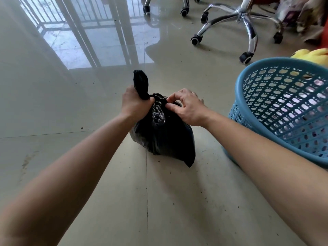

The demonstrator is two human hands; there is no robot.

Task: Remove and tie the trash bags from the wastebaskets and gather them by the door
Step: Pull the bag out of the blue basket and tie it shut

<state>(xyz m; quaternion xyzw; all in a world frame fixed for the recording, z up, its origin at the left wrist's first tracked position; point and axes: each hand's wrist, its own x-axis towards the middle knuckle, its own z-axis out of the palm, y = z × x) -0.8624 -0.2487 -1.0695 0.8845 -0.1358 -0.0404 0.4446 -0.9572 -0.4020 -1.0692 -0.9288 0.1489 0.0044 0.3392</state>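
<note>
A black trash bag (165, 137) sits on the tiled floor in the middle of the view, bulging with contents. My left hand (134, 103) grips one gathered ear of the bag's mouth, and its twisted end sticks up above my fist. My right hand (186, 107) pinches the other side of the bag's mouth between thumb and fingers, just right of the left hand. A blue perforated plastic wastebasket (287, 110) stands to the right of the bag with no liner visible inside it.
A chrome five-star chair base (243, 20) on castors stands at the back right, with another chair's castors (184, 11) behind it. A yellow plush (312, 55) lies beyond the basket. Glossy floor tiles (53, 112) reflect a barred window at the upper left.
</note>
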